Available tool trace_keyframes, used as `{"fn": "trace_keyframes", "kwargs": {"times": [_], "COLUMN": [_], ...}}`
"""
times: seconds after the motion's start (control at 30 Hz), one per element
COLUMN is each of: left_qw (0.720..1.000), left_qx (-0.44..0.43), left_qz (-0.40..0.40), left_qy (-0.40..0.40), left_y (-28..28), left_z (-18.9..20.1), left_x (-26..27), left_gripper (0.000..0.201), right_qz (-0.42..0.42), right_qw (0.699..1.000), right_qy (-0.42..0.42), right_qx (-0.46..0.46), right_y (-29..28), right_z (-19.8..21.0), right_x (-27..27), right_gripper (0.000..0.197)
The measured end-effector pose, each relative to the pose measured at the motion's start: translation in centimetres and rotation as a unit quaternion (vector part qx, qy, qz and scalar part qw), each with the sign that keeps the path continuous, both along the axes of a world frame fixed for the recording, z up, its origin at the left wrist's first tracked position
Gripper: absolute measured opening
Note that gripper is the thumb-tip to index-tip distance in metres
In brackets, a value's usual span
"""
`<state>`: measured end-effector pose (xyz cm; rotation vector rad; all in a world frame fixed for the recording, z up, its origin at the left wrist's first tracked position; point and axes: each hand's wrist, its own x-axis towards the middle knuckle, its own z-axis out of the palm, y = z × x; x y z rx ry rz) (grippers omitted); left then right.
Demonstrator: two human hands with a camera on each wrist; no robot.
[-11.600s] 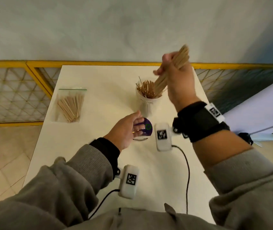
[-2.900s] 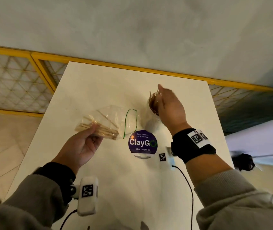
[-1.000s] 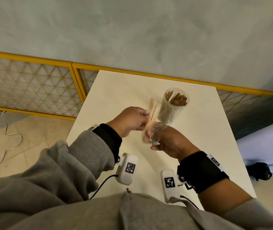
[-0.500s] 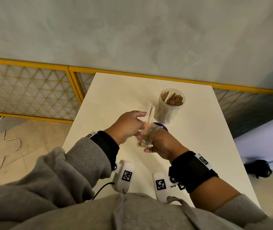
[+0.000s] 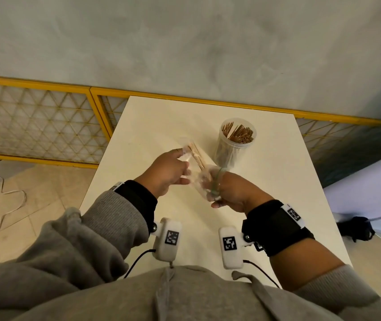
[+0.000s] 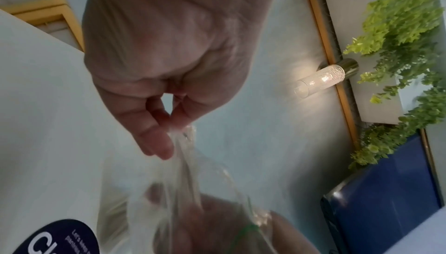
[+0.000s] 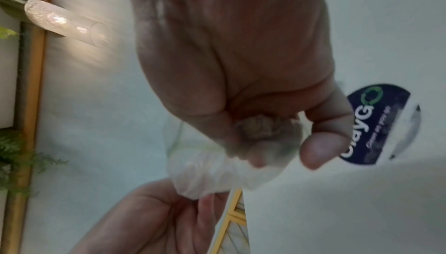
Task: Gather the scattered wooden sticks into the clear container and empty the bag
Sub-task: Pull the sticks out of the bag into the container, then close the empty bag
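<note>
Holding a clear plastic bag (image 5: 202, 179) of wooden sticks (image 5: 197, 156) between both hands above a white table (image 5: 277, 181).

We pinch the bag's far end with our left hand (image 5: 167, 174), thumb and fingertips (image 6: 160, 143) closed on the film, so the closed end sits higher. Our right hand (image 5: 233, 193) curls round the bunched mouth with its green seal line at 3 o'clock from the left hand, likely to steer the opening. Several sticks remain inside, slanting from the left fingers toward the right palm; the bag is not yet emptied. At 1 o'clock from our hands stands the clear container (image 5: 234, 144), upright on the table and packed with sticks, near but not touching the bag. We judge the tilt is meant to slide the sticks toward the mouth before pouring.
</note>
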<state>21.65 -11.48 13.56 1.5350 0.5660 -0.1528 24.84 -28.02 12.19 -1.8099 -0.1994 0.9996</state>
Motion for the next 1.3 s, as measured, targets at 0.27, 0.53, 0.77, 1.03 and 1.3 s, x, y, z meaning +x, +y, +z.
{"fn": "trace_keyframes", "kwargs": {"times": [0.27,0.53,0.77,1.03,1.3], "left_qw": [0.958,0.97,0.952,0.925,0.881], "left_qx": [-0.204,-0.097,0.203,0.372,0.444], "left_qz": [0.193,0.015,-0.108,-0.076,-0.063], "left_qy": [-0.064,0.223,0.204,-0.002,-0.152], "left_y": [4.7,4.4,6.2,7.4,8.8], "left_z": [-2.6,-11.3,-10.0,-10.0,-13.0], "left_x": [0.8,-3.6,-2.2,-0.7,-0.2], "left_gripper": [0.052,0.021,0.025,0.011,0.025], "right_qz": [0.052,-0.131,0.167,0.267,-0.034], "right_qw": [0.983,0.972,0.681,0.695,0.83], "right_qy": [-0.054,-0.141,-0.445,-0.426,-0.502], "right_qx": [-0.166,-0.134,-0.557,-0.514,-0.24], "right_y": [-5.4,-7.5,-3.1,2.0,-2.4], "right_z": [-0.2,2.2,5.7,-0.1,0.2], "right_x": [1.6,7.8,15.8,19.7,19.6], "right_gripper": [0.02,0.015,0.027,0.04,0.039]}}
